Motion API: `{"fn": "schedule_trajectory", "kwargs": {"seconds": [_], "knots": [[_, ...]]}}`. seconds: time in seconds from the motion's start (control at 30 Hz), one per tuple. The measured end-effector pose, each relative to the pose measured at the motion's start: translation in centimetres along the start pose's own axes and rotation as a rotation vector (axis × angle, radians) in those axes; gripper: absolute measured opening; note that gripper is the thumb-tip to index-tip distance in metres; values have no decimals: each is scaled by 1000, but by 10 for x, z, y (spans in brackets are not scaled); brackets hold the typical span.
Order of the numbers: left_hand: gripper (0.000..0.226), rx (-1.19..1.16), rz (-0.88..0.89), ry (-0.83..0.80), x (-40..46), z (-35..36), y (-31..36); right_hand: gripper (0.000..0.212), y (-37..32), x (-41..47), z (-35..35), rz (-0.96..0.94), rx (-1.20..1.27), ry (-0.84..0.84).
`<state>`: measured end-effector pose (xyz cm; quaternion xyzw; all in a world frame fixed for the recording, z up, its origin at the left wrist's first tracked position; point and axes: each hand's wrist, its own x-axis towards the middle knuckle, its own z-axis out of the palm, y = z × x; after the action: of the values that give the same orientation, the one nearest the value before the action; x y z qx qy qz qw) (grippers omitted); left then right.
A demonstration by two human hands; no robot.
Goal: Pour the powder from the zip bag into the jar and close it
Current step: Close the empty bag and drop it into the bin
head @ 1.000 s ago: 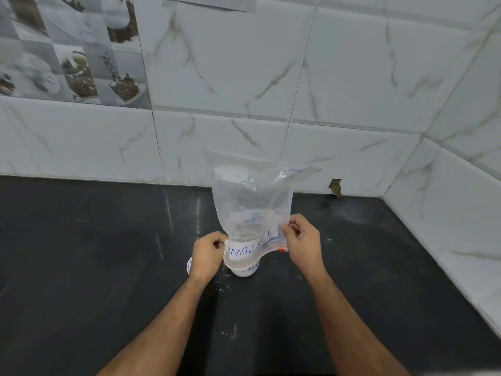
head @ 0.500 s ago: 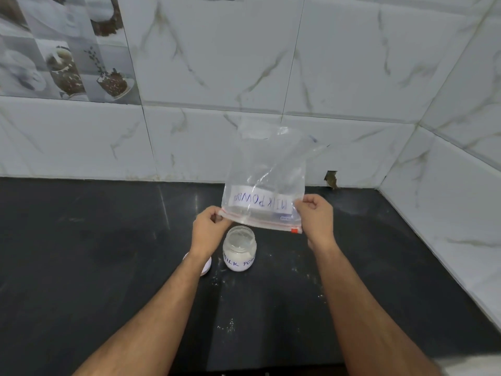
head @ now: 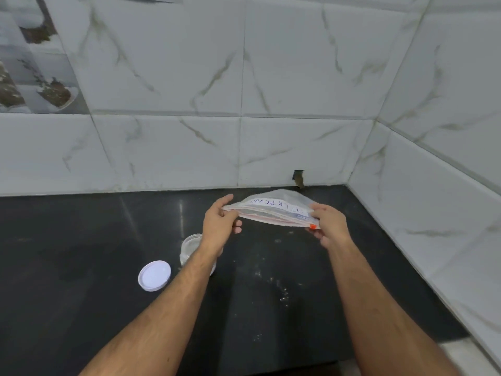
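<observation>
A clear zip bag (head: 273, 208) with a handwritten label lies almost flat in the air above the black counter (head: 81, 267), right of the jar. My left hand (head: 221, 222) pinches its left zip corner. My right hand (head: 329, 225) pinches the right corner beside the orange slider. The glass jar (head: 189, 246) stands open on the counter with white powder inside, partly hidden by my left forearm. Its white lid (head: 154, 275) lies flat on the counter to the jar's left.
Spilled powder specks (head: 276, 286) dot the counter in front of the bag. White marble tile walls meet in a corner at the back right. A small hole (head: 298, 178) shows in the tile at the counter line.
The bag was lifted off the jar, swung right and tipped from upright to nearly flat. Both hands moved up and right with it. The jar and lid now stand uncovered.
</observation>
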<state>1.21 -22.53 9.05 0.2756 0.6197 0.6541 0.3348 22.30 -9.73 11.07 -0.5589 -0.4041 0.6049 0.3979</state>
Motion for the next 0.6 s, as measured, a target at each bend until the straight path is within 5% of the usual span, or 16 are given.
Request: {"fn": "schedule_trajectory", "kwargs": {"seconds": [0.27, 0.43, 0.6], "knots": [[35, 129, 9, -120, 13, 35, 12, 34, -33, 27, -61, 75, 123, -222], [12, 503, 191, -4, 21, 52, 35, 7, -45, 40, -85, -230, -281, -338], [24, 607, 213, 44, 23, 69, 57, 20, -48, 48, -94, -463, -436, -212]]}}
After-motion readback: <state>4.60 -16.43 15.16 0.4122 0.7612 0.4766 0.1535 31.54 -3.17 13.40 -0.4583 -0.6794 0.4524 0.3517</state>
